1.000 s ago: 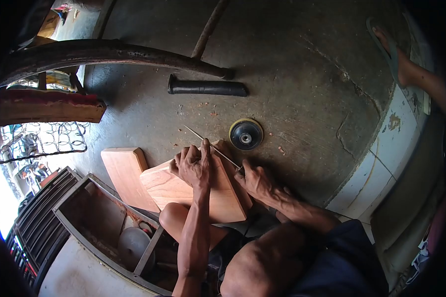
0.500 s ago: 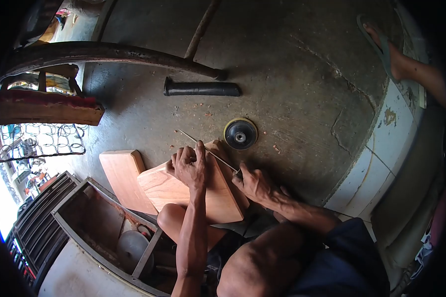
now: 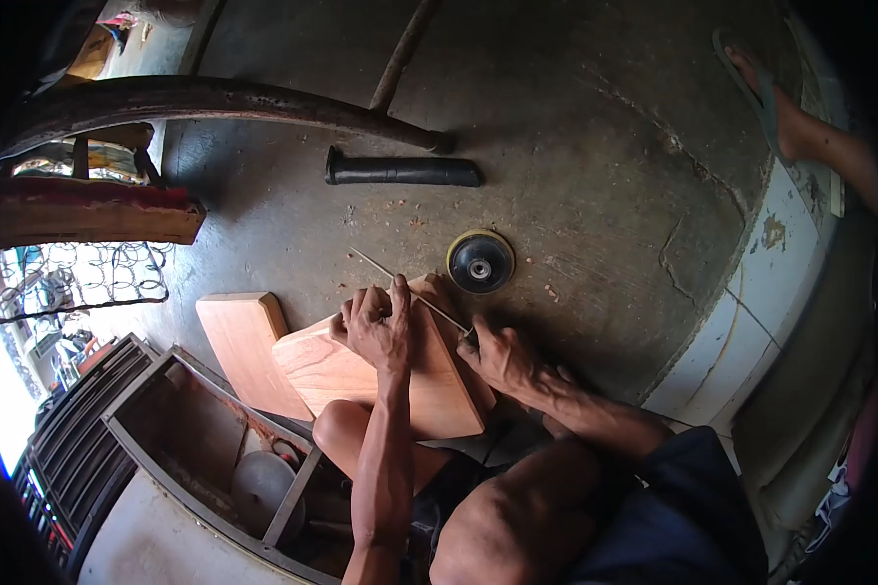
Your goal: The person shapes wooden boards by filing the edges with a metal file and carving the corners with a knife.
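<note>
My left hand (image 3: 375,327) is closed on the upper edge of a light wooden block (image 3: 400,375), its index finger against a thin metal rod (image 3: 372,261). The rod slants across the block's top corner. My right hand (image 3: 502,359) has its fingers wrapped round the rod's lower right end, where a bit of dark handle shows. The block leans beside my bent knee. A second wooden board (image 3: 249,346) lies to the left of it. Just above the block, a round black disc with a yellowish rim (image 3: 480,261) rests on the floor.
A black cylindrical grip (image 3: 405,173) lies farther up the floor, below a curved dark bar (image 3: 234,99). At the lower left stands a metal-framed bin (image 3: 180,409) holding a grey disc. Another person's sandaled foot (image 3: 763,93) is at the upper right.
The whole view has shifted slightly back and forth. My hands keep the same hold, and the rod has barely moved against the block's corner.
</note>
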Demonstrator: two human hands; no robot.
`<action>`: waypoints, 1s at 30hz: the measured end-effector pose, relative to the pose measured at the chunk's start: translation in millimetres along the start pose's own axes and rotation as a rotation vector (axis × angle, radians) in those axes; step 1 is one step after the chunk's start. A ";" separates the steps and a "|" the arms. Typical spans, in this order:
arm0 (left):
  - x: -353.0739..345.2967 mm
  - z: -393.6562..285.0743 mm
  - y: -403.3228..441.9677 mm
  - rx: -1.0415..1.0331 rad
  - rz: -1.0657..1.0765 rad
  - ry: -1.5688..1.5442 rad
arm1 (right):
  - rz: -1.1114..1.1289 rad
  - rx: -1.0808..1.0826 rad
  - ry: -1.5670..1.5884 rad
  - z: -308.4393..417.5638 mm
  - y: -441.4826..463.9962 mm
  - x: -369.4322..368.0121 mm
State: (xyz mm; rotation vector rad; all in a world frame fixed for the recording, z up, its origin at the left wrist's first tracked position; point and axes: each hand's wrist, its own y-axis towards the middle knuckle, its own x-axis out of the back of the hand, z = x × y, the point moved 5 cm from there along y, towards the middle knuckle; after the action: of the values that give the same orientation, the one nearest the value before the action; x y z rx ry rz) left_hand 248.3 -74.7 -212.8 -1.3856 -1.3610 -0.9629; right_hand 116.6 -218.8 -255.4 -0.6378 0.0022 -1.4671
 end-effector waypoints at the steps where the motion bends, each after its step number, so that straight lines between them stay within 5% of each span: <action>1: 1.3 -0.2 0.4 0.020 0.011 -0.001 | -0.044 0.023 -0.029 -0.5 0.3 -3.1; 18: -3.9 3.4 2.2 0.012 -0.041 0.023 | 0.105 -0.071 -0.002 4.3 12.9 11.6; 30: -3.7 4.4 3.6 0.080 0.006 -0.019 | -0.026 0.104 0.103 4.7 34.9 -0.5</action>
State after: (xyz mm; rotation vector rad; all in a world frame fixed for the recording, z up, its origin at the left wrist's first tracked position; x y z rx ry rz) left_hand 251.2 -71.2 -217.8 -1.3413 -1.3933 -0.8843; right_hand 150.3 -217.5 -265.6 -0.4785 -0.0024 -1.5137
